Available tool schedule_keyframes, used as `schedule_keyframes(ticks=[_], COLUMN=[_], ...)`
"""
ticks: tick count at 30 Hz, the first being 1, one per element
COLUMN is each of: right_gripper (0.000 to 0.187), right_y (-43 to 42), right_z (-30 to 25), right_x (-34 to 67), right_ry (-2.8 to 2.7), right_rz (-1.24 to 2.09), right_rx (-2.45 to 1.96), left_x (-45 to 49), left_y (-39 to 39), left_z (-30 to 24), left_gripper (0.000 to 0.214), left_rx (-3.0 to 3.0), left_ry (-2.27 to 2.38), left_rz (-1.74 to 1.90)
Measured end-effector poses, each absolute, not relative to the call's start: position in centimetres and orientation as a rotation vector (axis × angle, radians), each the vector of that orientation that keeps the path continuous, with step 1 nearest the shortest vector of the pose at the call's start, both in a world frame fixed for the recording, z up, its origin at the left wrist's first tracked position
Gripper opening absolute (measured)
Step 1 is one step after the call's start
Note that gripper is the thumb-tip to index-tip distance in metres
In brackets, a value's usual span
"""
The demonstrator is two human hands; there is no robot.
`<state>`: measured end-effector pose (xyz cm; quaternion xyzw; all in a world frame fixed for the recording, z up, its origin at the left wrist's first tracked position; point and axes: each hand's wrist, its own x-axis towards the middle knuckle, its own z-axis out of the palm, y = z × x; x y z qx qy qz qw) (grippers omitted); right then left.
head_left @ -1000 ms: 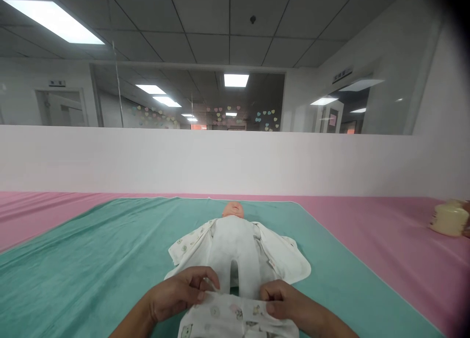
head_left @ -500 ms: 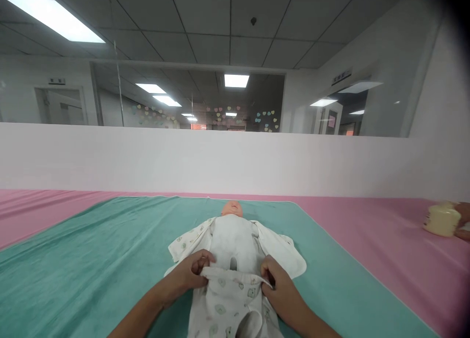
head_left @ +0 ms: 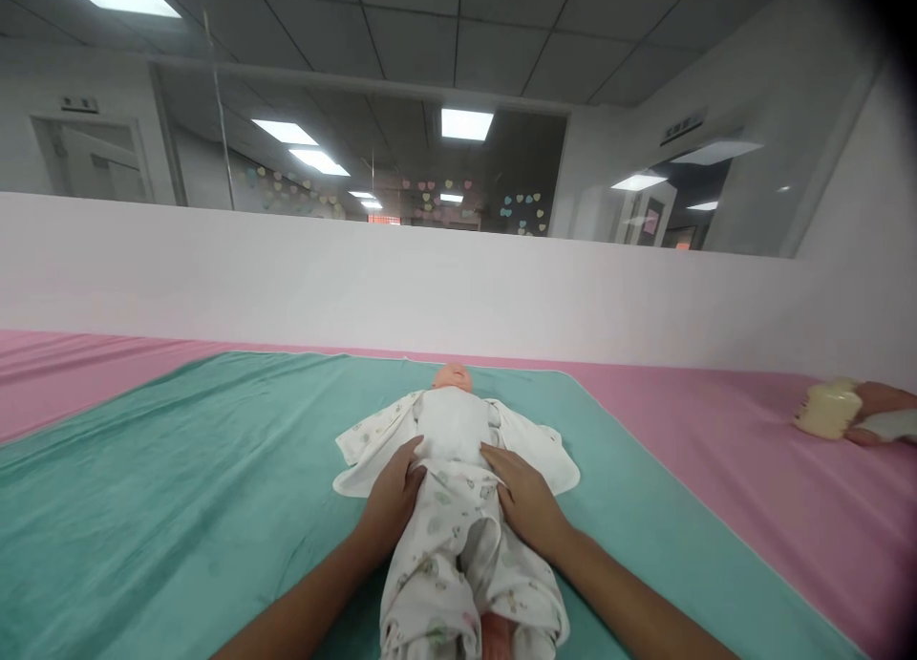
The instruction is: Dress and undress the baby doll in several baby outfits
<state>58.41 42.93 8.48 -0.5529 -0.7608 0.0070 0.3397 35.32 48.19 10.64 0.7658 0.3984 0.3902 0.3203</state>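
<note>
A baby doll (head_left: 453, 378) lies on its back, head away from me, in an open white printed jacket (head_left: 541, 455) with its sleeves spread out. Its middle is covered by a plain white cloth layer (head_left: 451, 426). Printed white trousers (head_left: 437, 536) are on its legs, the waistband up at the belly. My left hand (head_left: 393, 496) rests along the left side of the waistband, fingers stretched forward and thumb apart. On the other side, my right hand (head_left: 528, 496) lies with extended fingers over the waistband's edge. A bit of the doll's bare leg (head_left: 496, 636) shows at the bottom.
A green cloth (head_left: 236, 469) lies under the doll, over a pink sheet (head_left: 752, 450). At the right are a pale yellow bottle (head_left: 827, 410) and a brownish limb (head_left: 885, 400) with white fabric. A white wall (head_left: 401, 287) with a window above stands behind.
Both hands have let go of the waistband they pinched and now lie flatter along the doll's sides. The waistband sits higher on the belly. The view has tilted down.
</note>
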Motion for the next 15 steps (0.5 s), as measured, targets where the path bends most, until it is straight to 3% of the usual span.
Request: schedule_keyframes(ticks=[7, 12, 15], right_gripper=[0.033, 0.033, 0.04], right_y=[46.7, 49.5, 50.4], right_z=[11.5, 9.7, 8.4], right_x=[58.4, 58.3, 58.4], right_ry=[-1.746, -1.496, -1.515], right_rz=[0.07, 0.279, 0.183], right_rx=[-1.518, -1.47, -1.36], left_x=[37.4, 36.6, 36.1], left_y=[49.4, 50.1, 51.4], left_z=[9.9, 10.0, 10.7], left_gripper=[0.03, 0.04, 0.035], left_rx=[2.191, 2.047, 2.054], left_ry=[1.078, 1.11, 1.234], left_rz=[1.279, 1.124, 1.046])
